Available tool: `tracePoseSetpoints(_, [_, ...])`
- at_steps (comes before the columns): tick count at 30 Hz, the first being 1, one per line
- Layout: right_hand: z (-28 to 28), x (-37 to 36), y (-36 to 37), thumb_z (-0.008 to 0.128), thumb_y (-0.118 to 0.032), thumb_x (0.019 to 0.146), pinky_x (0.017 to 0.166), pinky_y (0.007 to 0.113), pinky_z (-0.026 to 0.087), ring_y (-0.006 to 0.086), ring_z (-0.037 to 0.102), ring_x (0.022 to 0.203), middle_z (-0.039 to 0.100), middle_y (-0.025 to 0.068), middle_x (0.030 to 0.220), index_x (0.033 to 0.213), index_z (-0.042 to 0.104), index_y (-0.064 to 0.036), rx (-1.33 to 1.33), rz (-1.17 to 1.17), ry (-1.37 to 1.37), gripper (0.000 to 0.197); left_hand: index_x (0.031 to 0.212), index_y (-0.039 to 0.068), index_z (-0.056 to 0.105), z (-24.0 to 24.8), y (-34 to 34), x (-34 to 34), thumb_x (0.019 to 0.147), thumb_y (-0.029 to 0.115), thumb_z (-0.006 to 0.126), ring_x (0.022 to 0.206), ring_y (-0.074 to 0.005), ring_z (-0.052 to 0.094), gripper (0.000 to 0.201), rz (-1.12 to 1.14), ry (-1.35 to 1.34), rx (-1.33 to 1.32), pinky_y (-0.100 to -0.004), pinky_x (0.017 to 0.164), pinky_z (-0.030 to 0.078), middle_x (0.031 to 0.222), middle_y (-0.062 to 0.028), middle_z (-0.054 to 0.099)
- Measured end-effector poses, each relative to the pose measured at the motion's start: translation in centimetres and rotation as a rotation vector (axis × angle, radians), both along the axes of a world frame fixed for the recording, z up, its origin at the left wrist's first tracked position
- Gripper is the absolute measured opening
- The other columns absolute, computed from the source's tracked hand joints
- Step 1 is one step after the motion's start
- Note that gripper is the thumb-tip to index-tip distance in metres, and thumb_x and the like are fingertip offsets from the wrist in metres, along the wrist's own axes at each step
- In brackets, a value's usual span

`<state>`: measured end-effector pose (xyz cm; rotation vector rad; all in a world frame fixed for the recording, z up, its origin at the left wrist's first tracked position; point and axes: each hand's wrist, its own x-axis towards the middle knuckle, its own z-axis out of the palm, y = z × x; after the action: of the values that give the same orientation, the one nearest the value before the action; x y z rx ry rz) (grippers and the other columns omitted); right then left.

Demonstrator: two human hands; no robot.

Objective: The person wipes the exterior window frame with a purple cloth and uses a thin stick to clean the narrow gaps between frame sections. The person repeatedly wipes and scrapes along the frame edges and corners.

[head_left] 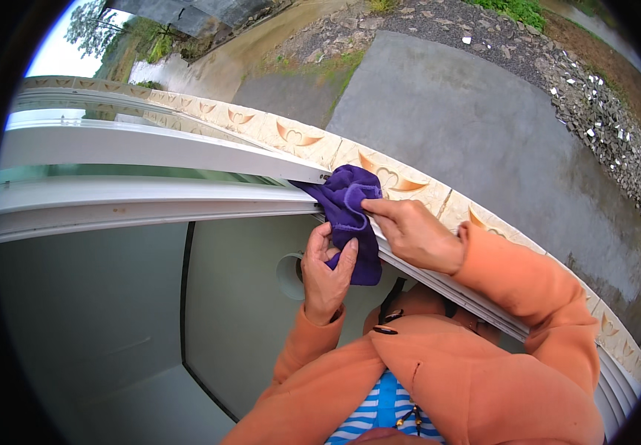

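A purple cloth is bunched over the window track at the end of the white sliding sash. My right hand pinches the upper right part of the cloth between thumb and fingers, above the tiled sill. Lower down, my left hand grips the hanging part of the cloth, its thumb in front and its fingers partly hidden behind the folds. Part of the cloth reaches left into the gap between the sash frames. The white track runs from under the cloth toward the lower right.
Beige sill tiles with orange motifs line the outer edge. Outside lie a grey concrete slab and a bank of stones. Below the frame, indoors, a round white pipe-like thing is near my left hand.
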<state>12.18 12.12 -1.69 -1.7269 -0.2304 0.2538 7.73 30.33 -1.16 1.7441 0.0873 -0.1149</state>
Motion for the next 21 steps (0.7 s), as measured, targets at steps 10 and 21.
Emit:
tracePoseSetpoints(10, [3.2,2.3,1.3,0.052,-0.006,0.089,0.069,0.047,0.051,0.0451,0.063,0.076,0.065,0.0255,0.079,0.103,0.065,-0.0012,-0.155,0.066,-0.114,0.020,0.125,-0.005,0.049,-0.2,0.6,0.9,0.090,-0.003,0.064,0.099,-0.0112,0.059,0.037,0.007,0.022,-0.059,-0.0231,0.082,0.049,0.115,-0.0107,0.061])
tracePoseSetpoints(21, [1.9,2.7,2.2,0.051,-0.009,0.089,0.066,0.050,0.050,0.0450,0.063,0.074,0.064,0.0253,0.077,0.102,0.065,-0.0020,-0.279,0.116,-0.118,0.020,0.127,-0.006,0.049,-0.1,1.0,0.6,0.090,-0.002,0.065,0.097,-0.0104,0.060,0.040,0.037,-0.020,-0.054,-0.0225,0.082,0.050,0.117,-0.0119,0.062])
